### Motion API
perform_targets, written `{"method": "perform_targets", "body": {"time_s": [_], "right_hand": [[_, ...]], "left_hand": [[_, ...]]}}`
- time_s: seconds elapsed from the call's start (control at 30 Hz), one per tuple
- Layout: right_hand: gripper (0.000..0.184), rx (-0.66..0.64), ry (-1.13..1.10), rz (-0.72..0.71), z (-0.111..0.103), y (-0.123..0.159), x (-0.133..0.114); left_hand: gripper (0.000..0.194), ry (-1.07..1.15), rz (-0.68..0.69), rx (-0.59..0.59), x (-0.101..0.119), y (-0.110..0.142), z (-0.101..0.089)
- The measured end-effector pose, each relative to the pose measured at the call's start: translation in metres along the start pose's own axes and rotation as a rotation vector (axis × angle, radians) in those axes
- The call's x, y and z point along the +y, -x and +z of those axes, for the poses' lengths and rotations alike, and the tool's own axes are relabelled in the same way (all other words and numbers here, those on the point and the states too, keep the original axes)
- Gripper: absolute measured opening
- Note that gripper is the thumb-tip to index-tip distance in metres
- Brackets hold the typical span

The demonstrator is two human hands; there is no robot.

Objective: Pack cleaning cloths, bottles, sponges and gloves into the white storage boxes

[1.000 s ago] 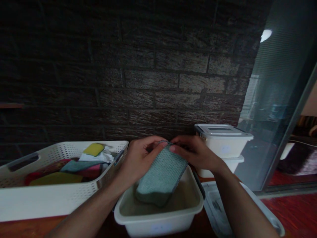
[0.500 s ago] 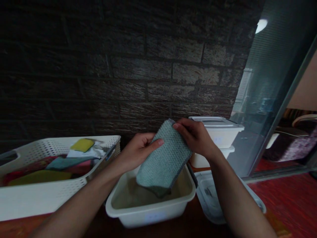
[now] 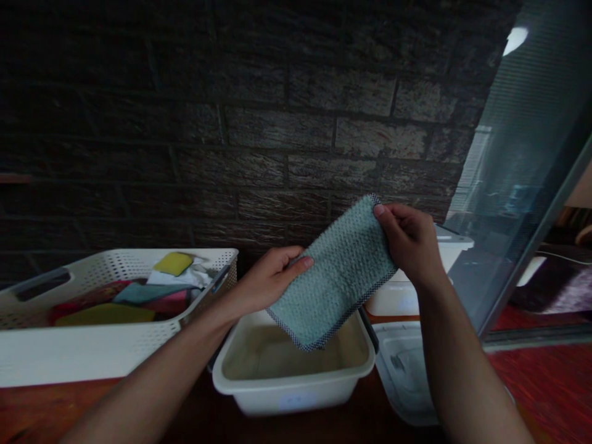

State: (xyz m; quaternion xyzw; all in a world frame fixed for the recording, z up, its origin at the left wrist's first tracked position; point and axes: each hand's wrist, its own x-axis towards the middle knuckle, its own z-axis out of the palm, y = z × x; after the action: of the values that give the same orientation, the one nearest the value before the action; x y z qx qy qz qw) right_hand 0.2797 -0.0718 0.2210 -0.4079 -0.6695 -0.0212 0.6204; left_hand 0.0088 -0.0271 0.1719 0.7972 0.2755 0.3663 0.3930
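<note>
Cloth (image 3: 335, 277), pale green with a dark checked edge, hangs tilted between both hands above a white bin (image 3: 296, 382). The left hand (image 3: 277, 277) has its grip closed on the left edge, thumb on the face; the right hand's (image 3: 414, 240) grip pinches the upper right corner.

The bin rests on a reddish-brown table (image 3: 46, 407) before a dark brick wall (image 3: 259, 132), with a glass panel (image 3: 504, 166) and red floor (image 3: 550, 376) to the right.

A basket (image 3: 69, 354) at left holds folded fabrics (image 3: 148, 293) and a yellow sponge (image 3: 173, 263). Right of the bin lies a lid (image 3: 400, 364), near two stacked boxes (image 3: 391, 299).

The right hand and arm cover parts of boxes and lid; the basket is cut off at left. Most left fingers are hidden behind the cloth (the bin's label (image 3: 296, 401) is unreadable).
</note>
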Motion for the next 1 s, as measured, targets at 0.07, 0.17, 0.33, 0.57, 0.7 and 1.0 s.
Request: {"method": "perform_targets", "body": {"time_s": [0.07, 0.17, 0.33, 0.57, 0.7, 1.0], "right_hand": [[0.039, 0.057, 0.022, 0.012, -0.004, -0.001, 0.003], [0.041, 0.143, 0.039, 0.035, -0.011, -0.004, 0.009], [0.048, 0.238, 0.053, 0.08, -0.015, -0.006, 0.021], [0.05, 0.211, 0.012, 0.143, -0.007, -0.003, 0.022], [0.049, 0.153, -0.008, 0.198, -0.001, 0.0, 0.017], [0.038, 0.055, -0.03, 0.332, 0.02, 0.013, 0.028]], "left_hand": [[0.034, 0.023, -0.022, -0.052, 0.001, 0.001, -0.006], [0.031, 0.083, -0.064, -0.167, 0.002, 0.004, -0.018], [0.028, 0.238, -0.103, -0.084, -0.004, 0.001, -0.037], [0.037, 0.478, -0.012, 0.306, -0.016, -0.015, -0.036], [0.041, 0.157, 0.065, 0.576, -0.027, -0.02, -0.035], [0.037, 0.024, 0.015, 0.592, -0.048, -0.016, -0.055]]}}
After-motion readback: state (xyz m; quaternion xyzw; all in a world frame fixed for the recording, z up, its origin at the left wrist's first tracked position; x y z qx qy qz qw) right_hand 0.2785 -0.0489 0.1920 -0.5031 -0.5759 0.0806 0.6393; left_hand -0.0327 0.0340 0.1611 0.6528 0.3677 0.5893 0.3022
